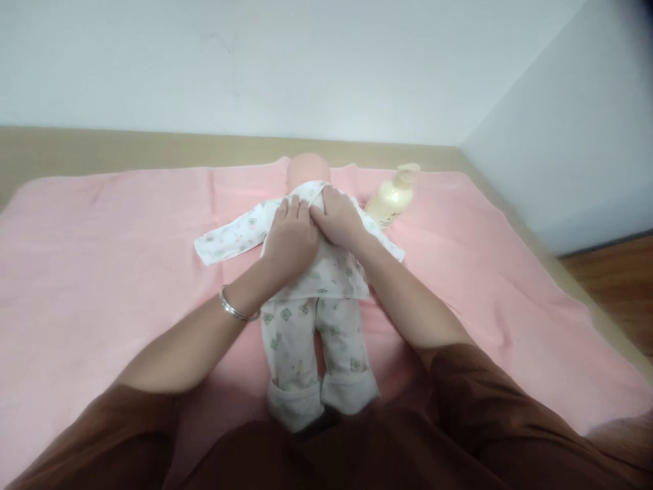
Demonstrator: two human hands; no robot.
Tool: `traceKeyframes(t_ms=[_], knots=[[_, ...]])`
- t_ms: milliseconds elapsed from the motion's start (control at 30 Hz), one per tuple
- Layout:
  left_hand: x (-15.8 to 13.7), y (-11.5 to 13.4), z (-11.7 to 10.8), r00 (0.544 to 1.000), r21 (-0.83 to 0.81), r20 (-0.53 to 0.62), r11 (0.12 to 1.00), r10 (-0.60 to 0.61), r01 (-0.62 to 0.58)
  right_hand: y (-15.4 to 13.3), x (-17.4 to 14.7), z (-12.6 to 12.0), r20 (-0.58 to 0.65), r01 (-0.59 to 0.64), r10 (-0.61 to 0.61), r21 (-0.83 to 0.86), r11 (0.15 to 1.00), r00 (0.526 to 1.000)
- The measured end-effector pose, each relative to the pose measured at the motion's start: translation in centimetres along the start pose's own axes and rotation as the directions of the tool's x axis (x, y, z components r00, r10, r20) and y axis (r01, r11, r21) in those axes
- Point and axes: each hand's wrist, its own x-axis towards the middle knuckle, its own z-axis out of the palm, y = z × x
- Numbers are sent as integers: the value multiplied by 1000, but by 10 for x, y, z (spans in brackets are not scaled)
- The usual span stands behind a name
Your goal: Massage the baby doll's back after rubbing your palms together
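Observation:
A baby doll [307,171] lies stretched out on a pink cloth, its smooth bare head at the far end and no face showing. It wears a white printed top [326,275] and matching trousers [290,333] with turned-up cuffs. My left hand [293,235] rests flat on the upper part of the top, fingers slightly apart, a silver bangle at the wrist. Beside it, my right hand [341,216] lies on the other side of the top near the neck, thumb out toward the left hand. Both palms are hidden.
A pale yellow pump bottle [392,199] stands tilted in view just right of the doll's shoulder. The pink cloth [112,272] covers a tan surface [153,146] that meets white walls behind and at the right. Brown wooden flooring [617,279] shows at far right.

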Motion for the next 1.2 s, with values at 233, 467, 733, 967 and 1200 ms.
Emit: traceKeyframes(t_ms=[233, 467, 733, 967, 1200], knots=[[23, -26, -2, 997, -126, 44, 990, -64, 69, -25, -29, 6, -12, 58, -61, -158, 986, 998], [30, -36, 9, 987, -163, -21, 974, -162, 157, -23, -26, -3, 64, 114, -109, -82, 990, 992], [-7, 11, -1, 999, -62, 11, 997, -52, 52, 9, 5, 10, 15, 22, -21, -57, 998, 1000], [25, -29, -4, 996, -125, 69, 990, -62, 70, -18, -28, 11, -61, 96, -109, -182, 979, 992], [30, -43, 13, 997, -121, -18, 990, -74, 72, -28, -34, 13, -60, 116, -128, -176, 978, 990]])
